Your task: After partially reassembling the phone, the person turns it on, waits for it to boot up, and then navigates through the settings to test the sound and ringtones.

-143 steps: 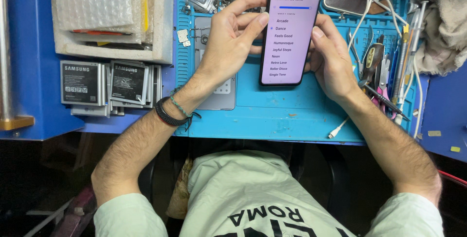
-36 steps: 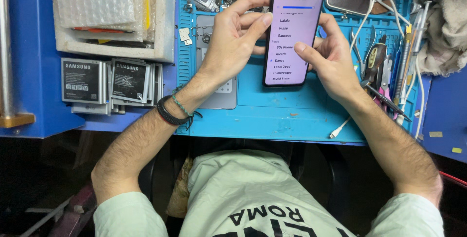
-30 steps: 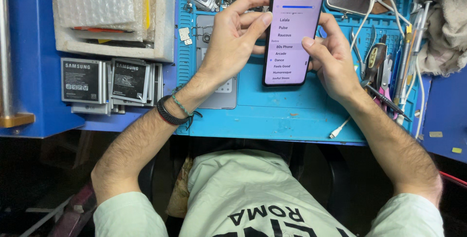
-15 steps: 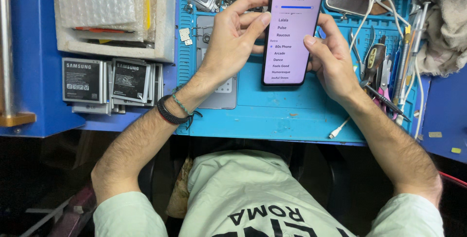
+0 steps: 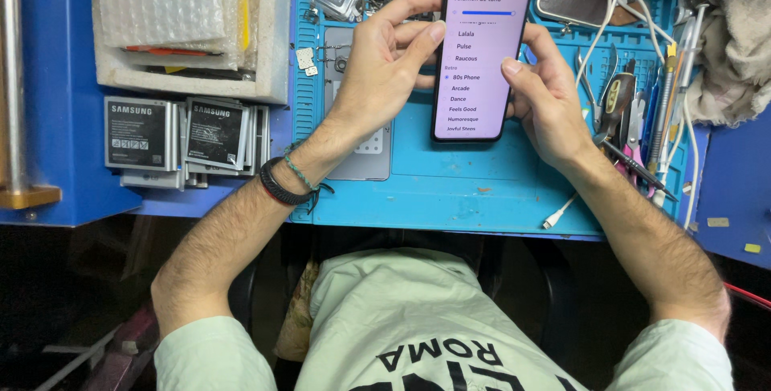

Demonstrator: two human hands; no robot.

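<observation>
the blue worktop [image 5: 48,118] is carrying a blue mat [image 5: 474,190]. a white foam tray [image 5: 269,38] is holding bubble-wrap packets [image 5: 161,2], with flat batteries [image 5: 185,138] lying just below it. both hands are clamping a lit smartphone [image 5: 482,46] above the mat: left hand [image 5: 385,78] gripping its left edge, right hand [image 5: 550,102] holding its right edge, thumb touching the screen. tools [image 5: 634,118] are crowding the right side.

Pale green T-shirt [image 5: 418,311], short sleeves, big dark letters across chest. Bare forearms with dark hair. Left wrist wears two bands: thick black band [image 5: 277,186], thin green braided string [image 5: 299,170] just beside it. Left hand [image 5: 385,70] bare, no rings seen. Right hand [image 5: 554,102] bare too, right wrist plain. Nails short.
</observation>
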